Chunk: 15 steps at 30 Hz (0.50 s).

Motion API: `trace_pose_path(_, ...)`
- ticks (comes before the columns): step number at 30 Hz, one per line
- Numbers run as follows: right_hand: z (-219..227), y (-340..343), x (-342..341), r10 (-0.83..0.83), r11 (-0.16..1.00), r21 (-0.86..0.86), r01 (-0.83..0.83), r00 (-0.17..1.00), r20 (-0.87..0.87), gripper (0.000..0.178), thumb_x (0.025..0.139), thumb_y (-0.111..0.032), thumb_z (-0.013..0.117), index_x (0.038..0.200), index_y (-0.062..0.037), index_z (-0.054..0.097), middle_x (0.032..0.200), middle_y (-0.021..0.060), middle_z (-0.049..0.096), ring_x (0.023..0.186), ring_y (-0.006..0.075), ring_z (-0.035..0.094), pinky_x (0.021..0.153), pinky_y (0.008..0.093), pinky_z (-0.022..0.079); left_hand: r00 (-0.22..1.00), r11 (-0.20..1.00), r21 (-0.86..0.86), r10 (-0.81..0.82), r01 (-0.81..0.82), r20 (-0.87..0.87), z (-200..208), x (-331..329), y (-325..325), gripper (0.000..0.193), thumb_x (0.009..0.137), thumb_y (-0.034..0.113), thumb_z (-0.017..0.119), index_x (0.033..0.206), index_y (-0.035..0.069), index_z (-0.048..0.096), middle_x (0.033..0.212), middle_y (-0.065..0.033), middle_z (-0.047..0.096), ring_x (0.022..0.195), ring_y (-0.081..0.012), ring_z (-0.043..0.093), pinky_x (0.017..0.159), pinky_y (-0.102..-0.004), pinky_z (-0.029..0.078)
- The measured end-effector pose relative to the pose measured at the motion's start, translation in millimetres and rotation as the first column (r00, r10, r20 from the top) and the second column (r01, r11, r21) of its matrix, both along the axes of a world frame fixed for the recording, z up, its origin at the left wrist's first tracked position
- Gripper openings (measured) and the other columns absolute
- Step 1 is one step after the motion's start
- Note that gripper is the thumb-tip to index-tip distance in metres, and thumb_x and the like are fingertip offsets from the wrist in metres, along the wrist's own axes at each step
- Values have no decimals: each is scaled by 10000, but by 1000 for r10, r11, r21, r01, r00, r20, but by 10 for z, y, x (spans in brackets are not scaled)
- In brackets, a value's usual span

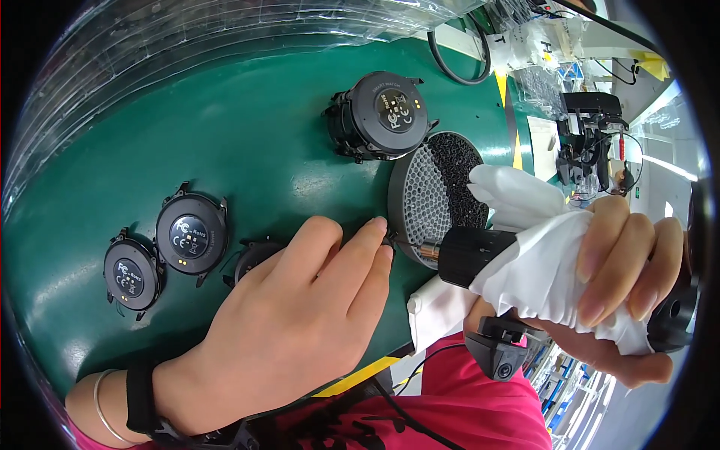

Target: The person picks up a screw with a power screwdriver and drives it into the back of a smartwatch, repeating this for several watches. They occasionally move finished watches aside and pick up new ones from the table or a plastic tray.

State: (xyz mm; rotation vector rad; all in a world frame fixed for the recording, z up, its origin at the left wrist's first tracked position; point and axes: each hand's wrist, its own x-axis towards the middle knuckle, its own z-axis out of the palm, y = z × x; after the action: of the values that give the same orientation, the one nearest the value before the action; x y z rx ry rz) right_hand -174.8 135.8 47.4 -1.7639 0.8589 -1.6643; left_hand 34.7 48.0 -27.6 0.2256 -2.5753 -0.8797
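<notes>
A: Right hand?
B: Right hand (631, 259) has its fingers curled closed round the grip of the driver (474, 256), white cloth (529, 271) in between. Driver points left — bit ends at the near-left rim of the round dish (397, 196).
A: Left?
B: Left hand (296, 304) is palm down, fingers bent, tips close together right by the bit. Can't tell if they pinch anything; the hand covers it.
A: Watch cases?
B: The half-hidden case (253, 259) pokes out behind the left hand. The middle case (189, 234) and the outer case (130, 277) lie backs up, further left, nearly touching. The case stack (388, 118) stands right against the dish's far-left side.
A: Room to move?
B: Tight at the bit — fingers, dish and driver crowd together. Wide stretch of green worktop (247, 127) between stack and middle case.
A: Edges?
B: Clear plastic trays (202, 30) line the far side. Striped tape (361, 376) marks the near edge, just beside the left hand. Cable loop (459, 80) sits beyond the dish, far right.
</notes>
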Motion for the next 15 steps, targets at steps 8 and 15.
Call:
trace_pose_path(8,-42,12,103,-120,985,-138,107,989,-87,535,873,-536,721,1033,-88,477,874,9,603,775,124,588,817,273,478,1000,1000,13,-2,2,12,18,28,5,518,658,93,815,1132,-56,670,1262,-162,628,930,-310,558,806,-366,522)
trace_pose_path(15,7,8,126,-172,976,-159,148,974,-148,537,884,-527,708,1061,-70,489,896,-3,579,682,112,591,745,269,458,1000,1000,-6,1,-1,14,35,41,9,511,656,97,814,1125,-48,670,1259,-158,623,933,-315,556,807,-370,522)
